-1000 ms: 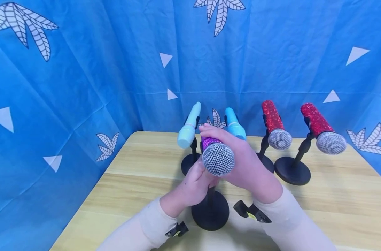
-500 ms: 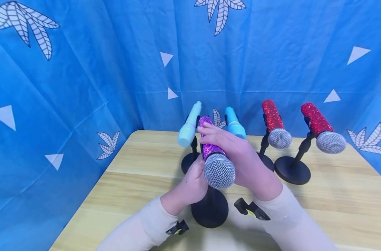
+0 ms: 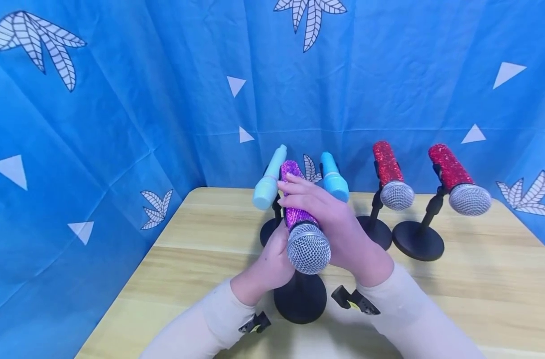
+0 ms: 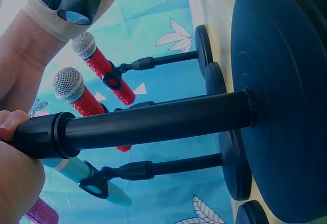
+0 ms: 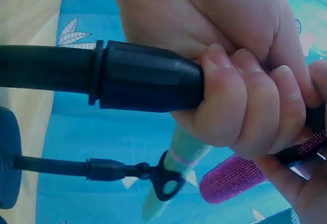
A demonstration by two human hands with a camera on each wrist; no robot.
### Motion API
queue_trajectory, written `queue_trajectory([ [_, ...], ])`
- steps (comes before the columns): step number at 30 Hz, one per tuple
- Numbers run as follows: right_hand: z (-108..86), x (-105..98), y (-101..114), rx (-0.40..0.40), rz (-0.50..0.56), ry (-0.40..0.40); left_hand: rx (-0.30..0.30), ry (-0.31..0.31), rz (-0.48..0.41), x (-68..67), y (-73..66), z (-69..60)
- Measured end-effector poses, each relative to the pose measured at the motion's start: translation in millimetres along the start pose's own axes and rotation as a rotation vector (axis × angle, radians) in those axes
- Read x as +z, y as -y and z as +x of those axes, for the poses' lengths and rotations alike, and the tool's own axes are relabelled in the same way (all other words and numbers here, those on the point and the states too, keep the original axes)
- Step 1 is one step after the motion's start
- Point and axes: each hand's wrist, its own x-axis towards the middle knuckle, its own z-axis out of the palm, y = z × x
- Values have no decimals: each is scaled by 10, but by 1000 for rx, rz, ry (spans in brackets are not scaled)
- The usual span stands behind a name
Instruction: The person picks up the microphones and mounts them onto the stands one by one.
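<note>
A purple glittery microphone (image 3: 298,217) with a silver mesh head lies tilted at the top of a black microphone stand (image 4: 158,123), its head toward me. My left hand (image 3: 272,264) grips the stand just under the microphone; its curled fingers (image 5: 225,96) show in the right wrist view. My right hand (image 3: 341,227) holds the microphone's handle from the right, fingers laid across the top. The purple tail end pokes out beyond those fingers. The stand's round base (image 3: 301,301) rests on the table. The clip is mostly hidden by the hands.
Behind stand two light-blue microphones, a paler one (image 3: 267,187) left and a brighter one (image 3: 335,182) right, on stands. Two red glittery microphones, one (image 3: 390,164) nearer and one (image 3: 452,167) farther right, sit on stands on the wooden table (image 3: 187,279). A blue curtain (image 3: 120,124) surrounds the table.
The purple microphone's mesh head has dropped toward me, and more of its handle and tail end shows past the right fingers. The left hand keeps its grip on the stand.
</note>
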Motion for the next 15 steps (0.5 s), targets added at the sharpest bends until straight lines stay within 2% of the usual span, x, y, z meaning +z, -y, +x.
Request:
queue_trajectory([
  [5, -4, -30, 30, 20, -27, 24, -35, 6, 18, -21, 10, -16],
  [10, -11, -65, 75, 42, -72, 45, -19, 18, 24, -21, 21, -24],
  [15, 16, -106, 88, 47, -90, 70, -21, -3, 20, -18, 18, 5],
])
